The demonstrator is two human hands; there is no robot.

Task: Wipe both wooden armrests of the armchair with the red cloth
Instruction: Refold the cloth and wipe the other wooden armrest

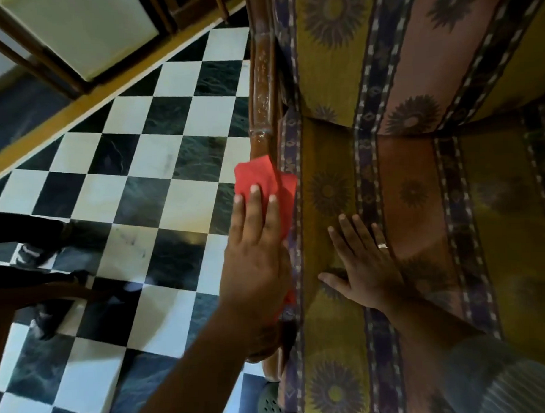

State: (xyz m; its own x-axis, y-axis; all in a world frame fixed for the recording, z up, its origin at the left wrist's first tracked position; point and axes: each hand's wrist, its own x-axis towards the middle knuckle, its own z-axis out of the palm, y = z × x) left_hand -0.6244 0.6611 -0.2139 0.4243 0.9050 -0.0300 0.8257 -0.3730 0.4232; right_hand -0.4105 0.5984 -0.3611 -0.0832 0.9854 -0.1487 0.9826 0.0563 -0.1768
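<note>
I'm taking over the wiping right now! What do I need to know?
Left hand: flat, pressing the red cloth on the left wooden armrest, about midway along.
Right hand: empty, spread flat on the seat cushion.
Done: can't tell how much of this armrest has been wiped; pale marks show on the stretch beyond the cloth.
Left: finish this armrest, then do the other one, which is out of view.

One head camera looks steeply down from close above, over the armchair seat [341, 179] and the checkered floor [140, 167] beside it.
</note>
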